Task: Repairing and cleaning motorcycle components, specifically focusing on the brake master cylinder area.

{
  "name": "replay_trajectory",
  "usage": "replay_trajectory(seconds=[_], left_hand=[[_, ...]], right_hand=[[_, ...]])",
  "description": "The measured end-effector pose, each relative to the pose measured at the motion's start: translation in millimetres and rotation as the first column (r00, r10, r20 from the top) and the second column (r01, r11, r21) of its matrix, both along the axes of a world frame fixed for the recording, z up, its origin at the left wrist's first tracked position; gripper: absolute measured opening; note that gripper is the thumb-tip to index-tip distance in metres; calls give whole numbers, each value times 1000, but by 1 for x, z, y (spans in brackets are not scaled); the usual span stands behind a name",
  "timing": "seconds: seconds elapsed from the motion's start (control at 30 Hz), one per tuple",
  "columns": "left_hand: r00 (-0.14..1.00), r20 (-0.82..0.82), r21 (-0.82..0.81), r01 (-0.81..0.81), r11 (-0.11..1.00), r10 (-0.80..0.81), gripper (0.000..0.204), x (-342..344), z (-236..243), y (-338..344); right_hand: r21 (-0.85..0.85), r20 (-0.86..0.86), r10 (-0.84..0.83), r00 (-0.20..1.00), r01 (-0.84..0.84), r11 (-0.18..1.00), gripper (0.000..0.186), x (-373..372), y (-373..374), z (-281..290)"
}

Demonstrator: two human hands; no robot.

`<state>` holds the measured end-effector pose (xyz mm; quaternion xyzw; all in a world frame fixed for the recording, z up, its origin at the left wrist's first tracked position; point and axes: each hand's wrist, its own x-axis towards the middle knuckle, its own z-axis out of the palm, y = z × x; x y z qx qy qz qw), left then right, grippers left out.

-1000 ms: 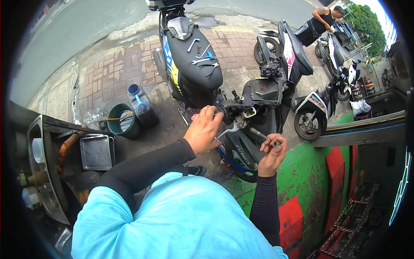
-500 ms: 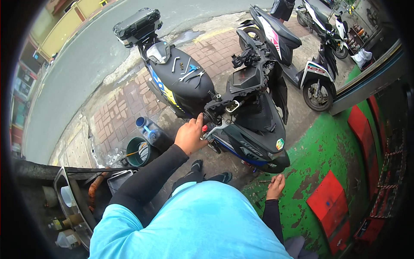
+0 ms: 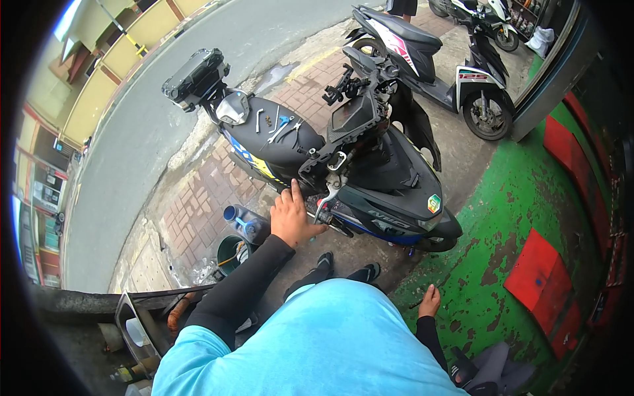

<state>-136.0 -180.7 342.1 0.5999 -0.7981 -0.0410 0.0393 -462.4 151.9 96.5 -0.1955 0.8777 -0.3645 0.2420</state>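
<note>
My left hand (image 3: 290, 216) is open beside the handlebar of a dark scooter (image 3: 389, 188), fingers apart and thumb stretched out next to the silver brake lever (image 3: 329, 193). Whether it touches the lever or the grip I cannot tell. Low at the right, my right hand (image 3: 430, 301) is closed, with a thin dark rod (image 3: 415, 305) poking out of it; its kind is too small to tell. The handlebar's front cover is off, showing a dark display housing (image 3: 351, 119). On the seat (image 3: 287, 140) lie wrenches (image 3: 279, 129), pliers (image 3: 290, 132) and small brass-coloured pieces (image 3: 268, 121).
A blue-capped jug (image 3: 247, 224) and a dark green bucket (image 3: 231, 254) stand left of the scooter. A white-and-black scooter (image 3: 485, 82) is parked beyond. Red ramp plates (image 3: 545, 290) lie on the green floor (image 3: 475, 270). Someone sits or crouches at the lower right (image 3: 495, 369).
The view has shifted, and the scooter's front now sits farther right. My left hand has spread its fingers and thumb beside the lever. My right hand hangs low as before.
</note>
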Motion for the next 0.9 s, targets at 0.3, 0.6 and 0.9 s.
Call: replay_trajectory(seconds=[0.3,0.6,0.9], left_hand=[[995,-88,106,59,993,-49,92,16,-13,-22],[995,-60,119,89,989,-82,106,15,-13,-17],[990,-50,109,138,984,-133,114,20,-13,-19]], right_hand=[[61,-42,-45,998,48,997,50,7,32,-14],[144,-53,-92,994,99,985,53,4,43,-20],[63,1,-169,986,169,984,53,23,32,-23]])
